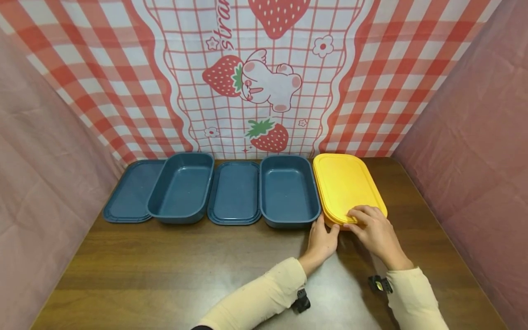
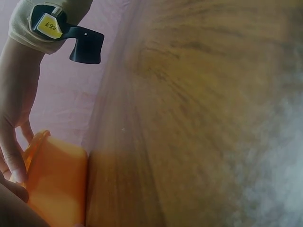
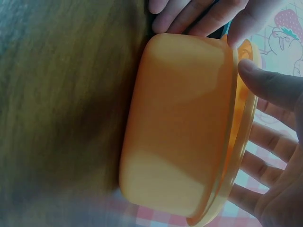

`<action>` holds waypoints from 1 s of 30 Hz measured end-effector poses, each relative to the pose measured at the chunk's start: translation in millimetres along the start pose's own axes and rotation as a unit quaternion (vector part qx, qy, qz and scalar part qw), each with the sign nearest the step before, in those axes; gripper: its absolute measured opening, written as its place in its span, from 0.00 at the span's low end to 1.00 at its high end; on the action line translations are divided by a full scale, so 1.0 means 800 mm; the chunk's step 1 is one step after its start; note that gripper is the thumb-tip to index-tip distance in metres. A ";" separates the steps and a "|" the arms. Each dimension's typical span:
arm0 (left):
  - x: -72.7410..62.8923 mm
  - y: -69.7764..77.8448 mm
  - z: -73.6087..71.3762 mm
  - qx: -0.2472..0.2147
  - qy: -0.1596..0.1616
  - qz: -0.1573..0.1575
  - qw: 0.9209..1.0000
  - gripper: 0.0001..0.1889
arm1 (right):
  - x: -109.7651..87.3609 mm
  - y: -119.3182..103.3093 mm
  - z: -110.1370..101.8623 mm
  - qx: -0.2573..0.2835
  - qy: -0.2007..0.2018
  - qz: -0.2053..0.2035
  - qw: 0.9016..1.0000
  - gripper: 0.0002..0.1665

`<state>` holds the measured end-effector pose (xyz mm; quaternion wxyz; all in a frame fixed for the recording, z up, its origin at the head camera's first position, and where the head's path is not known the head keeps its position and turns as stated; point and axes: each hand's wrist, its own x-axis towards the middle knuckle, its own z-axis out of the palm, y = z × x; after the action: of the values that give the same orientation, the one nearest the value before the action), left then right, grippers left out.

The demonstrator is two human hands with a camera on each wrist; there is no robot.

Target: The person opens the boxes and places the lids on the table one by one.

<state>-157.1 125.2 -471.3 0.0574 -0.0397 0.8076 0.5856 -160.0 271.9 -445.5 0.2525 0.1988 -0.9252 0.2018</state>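
Observation:
A yellow food container (image 3: 180, 118) stands at the right end of a row, with its yellow lid (image 1: 346, 183) lying on top. In the right wrist view a narrow gap shows between lid and rim along the near side. My right hand (image 1: 375, 231) pinches the lid's near edge, thumb at the rim and fingers spread over the top. At the container's near left corner, my left hand (image 1: 323, 240) holds it, thumb by the rim and fingers along the side next to the blue container (image 1: 288, 192). That blue container is open-topped.
Farther left are a blue lid (image 1: 236, 192), a second open blue container (image 1: 181, 188) and another blue lid (image 1: 132, 192) partly behind it. All stand on a wooden table (image 1: 165, 275). A strawberry-print cloth (image 1: 255, 105) hangs behind, with pink cloth (image 1: 466, 137) on both sides.

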 end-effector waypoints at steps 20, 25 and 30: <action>0.000 0.001 0.001 -0.015 -0.002 -0.017 1.000 0.30 | -0.001 0.000 0.004 0.004 0.020 -0.019 1.000 0.18; 0.000 0.003 0.002 -0.019 0.008 -0.017 1.000 0.31 | 0.001 0.000 0.002 0.009 0.030 -0.026 0.999 0.19; -0.001 0.007 0.002 -0.022 0.013 -0.025 0.999 0.31 | 0.004 0.000 0.000 0.009 0.040 -0.041 0.998 0.19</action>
<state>-157.3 128.5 -466.2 0.0602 -0.0689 0.7938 0.6012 -162.8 270.8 -443.7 0.2958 0.2302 -0.9036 0.2075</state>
